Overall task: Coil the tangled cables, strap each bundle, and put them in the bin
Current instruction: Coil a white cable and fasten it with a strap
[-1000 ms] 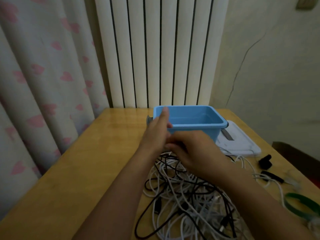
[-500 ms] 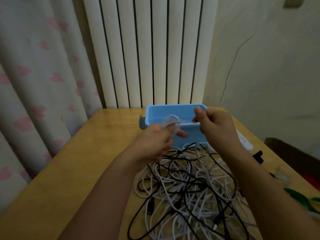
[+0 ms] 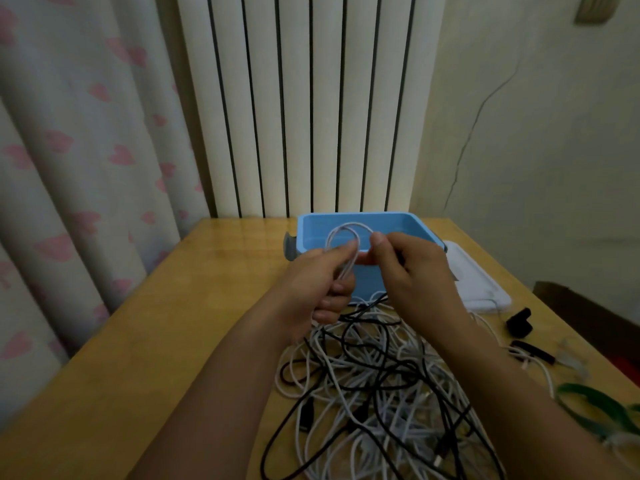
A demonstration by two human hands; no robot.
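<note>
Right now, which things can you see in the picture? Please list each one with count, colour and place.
white cable loop: one, white, raised before the bin, held by both hands
cable pile: many, black and white, tangled on the table near the person
bin: one, blue, far end of the table
flat white object: one, white, right of the bin
straps: count unclear, green, right edge of the table
small black items: two, black, on the table's right side
table: one, wooden
radiator: one, white, behind the table
curtain: one, pale with pink hearts, left
left hand: grips the loop
right hand: pinches the loop
</note>
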